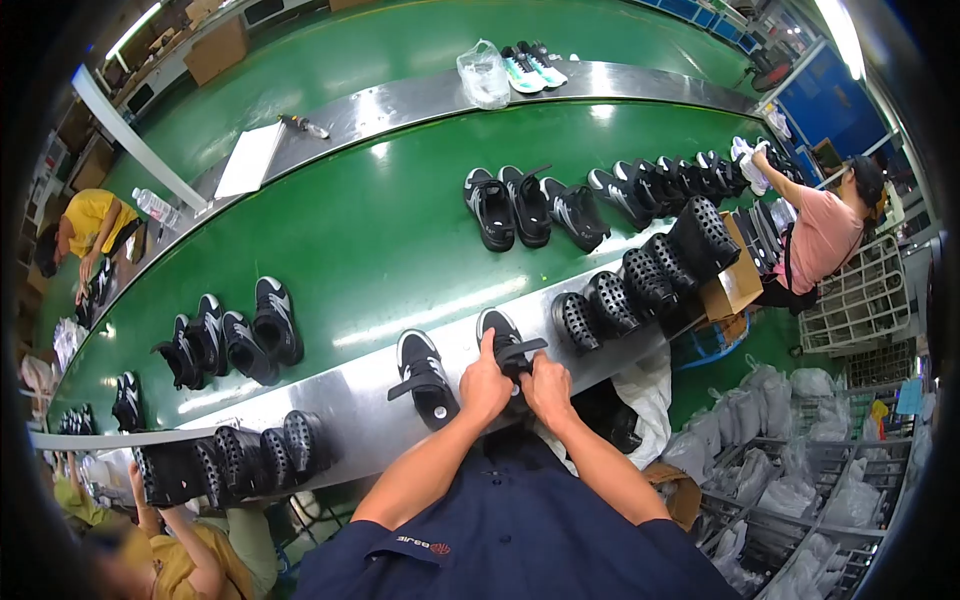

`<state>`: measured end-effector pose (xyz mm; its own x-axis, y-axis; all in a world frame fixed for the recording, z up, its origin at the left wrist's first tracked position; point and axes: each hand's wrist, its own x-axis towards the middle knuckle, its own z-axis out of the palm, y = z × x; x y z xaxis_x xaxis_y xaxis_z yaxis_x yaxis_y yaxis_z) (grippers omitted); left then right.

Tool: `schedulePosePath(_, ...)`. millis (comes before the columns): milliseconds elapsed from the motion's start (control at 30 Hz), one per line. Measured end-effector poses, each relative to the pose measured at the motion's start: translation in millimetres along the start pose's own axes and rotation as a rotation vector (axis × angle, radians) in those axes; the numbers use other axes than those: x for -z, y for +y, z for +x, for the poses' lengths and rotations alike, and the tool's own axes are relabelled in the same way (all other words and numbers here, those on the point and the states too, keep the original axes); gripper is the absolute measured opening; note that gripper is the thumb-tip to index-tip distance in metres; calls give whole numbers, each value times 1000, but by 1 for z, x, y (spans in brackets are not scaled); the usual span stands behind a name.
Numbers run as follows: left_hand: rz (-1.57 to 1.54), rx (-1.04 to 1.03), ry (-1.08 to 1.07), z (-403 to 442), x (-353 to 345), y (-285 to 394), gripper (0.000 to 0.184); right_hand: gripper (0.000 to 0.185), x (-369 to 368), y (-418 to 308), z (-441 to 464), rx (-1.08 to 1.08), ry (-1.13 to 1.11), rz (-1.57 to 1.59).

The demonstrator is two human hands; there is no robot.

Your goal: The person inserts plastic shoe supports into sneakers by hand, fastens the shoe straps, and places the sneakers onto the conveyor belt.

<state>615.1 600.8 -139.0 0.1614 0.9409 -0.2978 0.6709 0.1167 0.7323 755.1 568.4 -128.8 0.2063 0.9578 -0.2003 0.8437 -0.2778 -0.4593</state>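
While left fingers (488,350) touch a round-toed shoe (503,328), right fingers (541,372) curl by flat strap (523,347), both grips unclear

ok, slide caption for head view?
Left hand and right hand on a black, grey-toed strapped shoe at a silvery metal ledge.

Mid-frame, a blk sneaker (497,319) w/ silvery-white toe trim is sitting btwn your L hand (486,386) & R hand (548,388), toe pointing up-frame. Its blk strap (524,347) is sticking out to the R. Your L index is touching its upper; your R fingers are curling by the heel end, exact hold hidden. Just L of it, a matching shoe (421,358) is standing untouched, toe up-frame, strap jutting L, white round spot showing near the heel.
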Motion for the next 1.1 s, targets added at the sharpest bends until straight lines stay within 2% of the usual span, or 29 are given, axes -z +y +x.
schedulePosePath(133,-89,10,-32,-16,15,1,87,31,-17,15,4,32,11,-55)
schedulePosePath(167,-103,-138,-27,-34,24,-7,74,26,-16,16,4,3,10,-13)
schedulePosePath(233,57,-107,14,-83,64,-6,47,26,-12,13,3,33,3,11)
schedulePosePath(333,281,277,226,-119,103,-40,53,22,-11,4,4,91,-45,-27)
schedulePosePath(400,154,337,141,-107,106,-59,62,23,-19,-8,5,143,-55,-21)
schedulePosePath(433,79,252,60,-89,81,-92,63,23,-20,-18,5,132,-62,-26)
schedulePosePath(467,-53,206,91,-79,68,-89,60,24,-23,-28,5,125,-74,-30)
schedulePosePath(500,-28,105,151,-67,50,-93,52,26,-29,-25,8,158,-68,-42)
schedulePosePath(533,-26,11,197,-57,36,-100,57,32,-24,-29,10,146,-96,-78)
schedulePosePath(567,-70,21,195,-56,42,-91,61,38,-14,-33,11,102,-102,-60)
schedulePosePath(600,-101,45,98,-59,52,-90,60,46,-2,-34,11,95,-143,-86)
schedulePosePath(667,-121,45,84,-87,77,-89,47,53,26,-27,3,115,-207,-233)
schedulePosePath(733,-23,-81,448,-135,98,-106,31,43,58,-33,-17,165,-167,-199)
schedulePosePath(800,206,105,650,-181,141,-116,25,31,72,-42,-33,119,-209,88)
schedulePosePath(867,318,231,920,-213,167,-142,31,24,70,-55,-43,17,-359,319)
schedulePosePath(933,409,553,956,-235,181,-167,39,19,64,-74,-52,-34,-476,443)
schedulePosePath(1000,526,636,1046,-242,184,-199,46,24,50,-88,-54,55,-525,427)
schedulePosePath(1033,511,717,1012,-241,187,-207,47,25,41,-93,-53,73,-551,392)
schedulePosePath(1100,489,715,979,-242,189,-226,47,26,38,-106,-56,141,-582,337)
